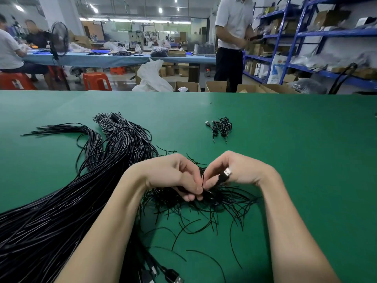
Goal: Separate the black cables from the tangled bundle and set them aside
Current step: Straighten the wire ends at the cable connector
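The desk (285, 139) is a plain, even green. Across its left edge and near-left corner lies the big bundle of cables (61, 201), black with pale grey glints along the strands. The loose tangle of thin ties (204, 203) near the middle is black too, as is the small pile of coiled cables (221, 126) toward the far edge. The USB plug (227, 172) held at the right hand (240, 170) is silver metal on a black body. Beyond the far edge stand red-orange stools (97, 81), blue shelving (306, 33), brown cardboard boxes (216, 86) and a blue-covered bench (102, 58).
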{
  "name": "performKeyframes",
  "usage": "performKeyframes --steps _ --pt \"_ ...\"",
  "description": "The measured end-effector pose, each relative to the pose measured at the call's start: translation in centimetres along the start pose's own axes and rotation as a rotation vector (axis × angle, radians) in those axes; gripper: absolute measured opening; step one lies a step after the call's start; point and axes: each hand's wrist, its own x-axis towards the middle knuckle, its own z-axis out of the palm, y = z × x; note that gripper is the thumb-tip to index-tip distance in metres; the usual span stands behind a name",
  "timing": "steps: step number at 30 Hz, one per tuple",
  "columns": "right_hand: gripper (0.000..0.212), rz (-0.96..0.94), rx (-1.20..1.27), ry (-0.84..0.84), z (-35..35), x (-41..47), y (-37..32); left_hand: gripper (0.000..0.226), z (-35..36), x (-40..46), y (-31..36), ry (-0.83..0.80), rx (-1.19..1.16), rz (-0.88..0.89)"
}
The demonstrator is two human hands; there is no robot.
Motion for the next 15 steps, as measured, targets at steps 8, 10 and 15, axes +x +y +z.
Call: performKeyframes --steps 8,10,15 --pt "0.021 -0.020 -0.328 0.371 0.1 1.4 -2.7 0.005 1.0 0.9 1.5 0.561 0.460 -0.033" --pt "0.023 -0.072 -0.330 0.546 0.7 1.8 -3.0 0.006 1.0 1.2 1.4 0.723 0.401 -0.011" --pt "0.023 -0.120 -0.232 0.744 1.9 2.5 -2.8 0.005 0.6 1.8 0.8 0.844 0.099 0.029"
